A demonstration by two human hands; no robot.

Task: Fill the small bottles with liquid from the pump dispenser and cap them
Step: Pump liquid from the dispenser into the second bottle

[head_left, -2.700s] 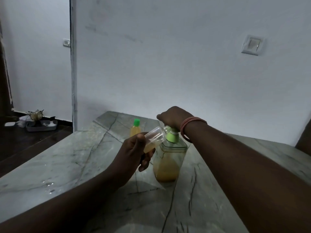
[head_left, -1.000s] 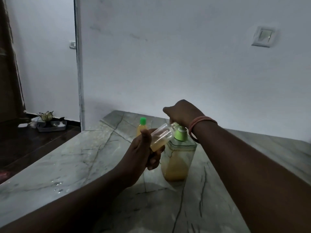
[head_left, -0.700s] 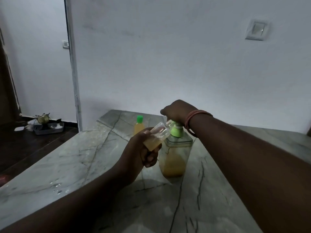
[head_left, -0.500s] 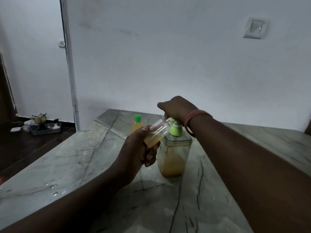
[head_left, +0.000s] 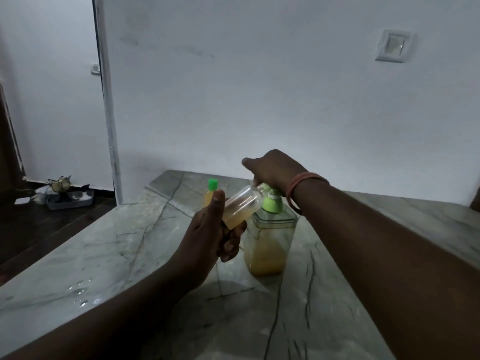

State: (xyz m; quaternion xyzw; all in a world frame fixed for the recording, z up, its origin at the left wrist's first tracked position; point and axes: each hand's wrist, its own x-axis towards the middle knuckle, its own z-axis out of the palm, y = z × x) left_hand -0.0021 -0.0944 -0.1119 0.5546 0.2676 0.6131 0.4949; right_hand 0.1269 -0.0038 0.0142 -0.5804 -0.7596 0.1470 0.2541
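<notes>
Small bottle [head_left: 242, 209], tilted and partly filled with amber liquid, sits clamped in our left hand [head_left: 210, 237], mouth at the nozzle of the pump dispenser [head_left: 270, 235]. Our right hand [head_left: 275, 168] is curled down over the pump head. A capped bottle [head_left: 211, 192] stands farther left. If the mouth slips off the nozzle, we'd squirt liquid onto the marble counter [head_left: 130, 255].

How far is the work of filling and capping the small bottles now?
Done: one small bottle with a green cap stands filled on the marble table. In hand: the left hand tilts an uncapped clear bottle, partly filled, at the spout while the right hand presses the green-topped pump dispenser. Left: finishing and capping it.
</notes>
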